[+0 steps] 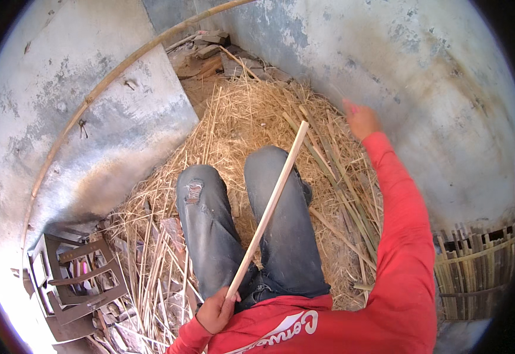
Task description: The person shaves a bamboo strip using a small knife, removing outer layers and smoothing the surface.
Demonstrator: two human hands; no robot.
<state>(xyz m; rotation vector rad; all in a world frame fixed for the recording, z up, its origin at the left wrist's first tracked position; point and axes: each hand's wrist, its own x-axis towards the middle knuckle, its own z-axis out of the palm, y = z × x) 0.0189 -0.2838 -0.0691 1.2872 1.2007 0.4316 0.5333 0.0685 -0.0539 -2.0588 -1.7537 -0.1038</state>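
A long, pale split bamboo strip point(272, 206) slants across my lap, rising from near my waist past my right knee. Its lower end is gripped by my left hand point(217, 311), with the fingers wrapped round it. My right hand point(362, 120) is stretched far out to the upper right, apart from the strip and close to the wall. Its fingers look closed, partly smeared by motion; a faint thin streak beside them is too blurred to name.
Straw-like bamboo shavings point(240, 112) cover the floor ahead. Greenish bamboo lengths point(343, 183) lie right of my legs, thin strips point(160, 283) to the left. A wooden frame point(86, 277) stands at left, a slatted basket point(476, 271) at right. A long curved pole point(92, 97) arches along the left wall.
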